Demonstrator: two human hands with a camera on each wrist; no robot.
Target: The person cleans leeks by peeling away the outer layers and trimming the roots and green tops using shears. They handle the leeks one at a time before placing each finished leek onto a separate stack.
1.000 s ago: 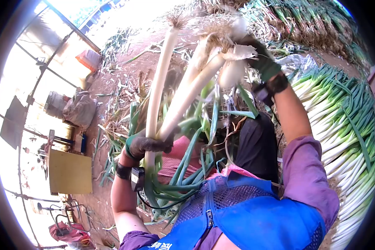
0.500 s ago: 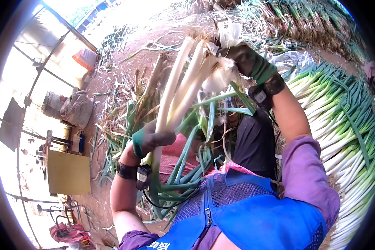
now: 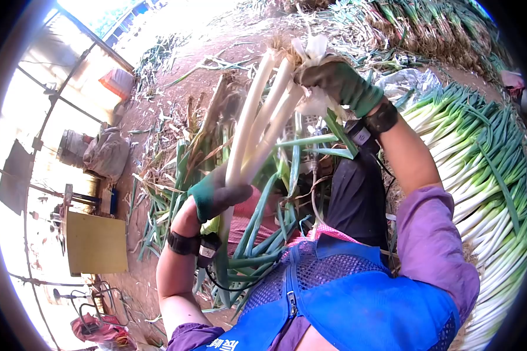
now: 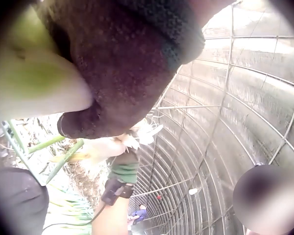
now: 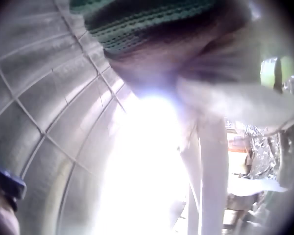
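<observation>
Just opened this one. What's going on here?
A person in a blue vest is holding up a few long, pale, leek-like stalks. The gloved left hand grips them low down; the gloved right hand is up by the root ends, beside loose white layers, though exactly what it holds is hard to tell. A row of white-and-green stalks lies to the person's right.

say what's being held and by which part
The left hand grips leeks by their stalks, near the leaves; what the right hand holds is unclear.
</observation>
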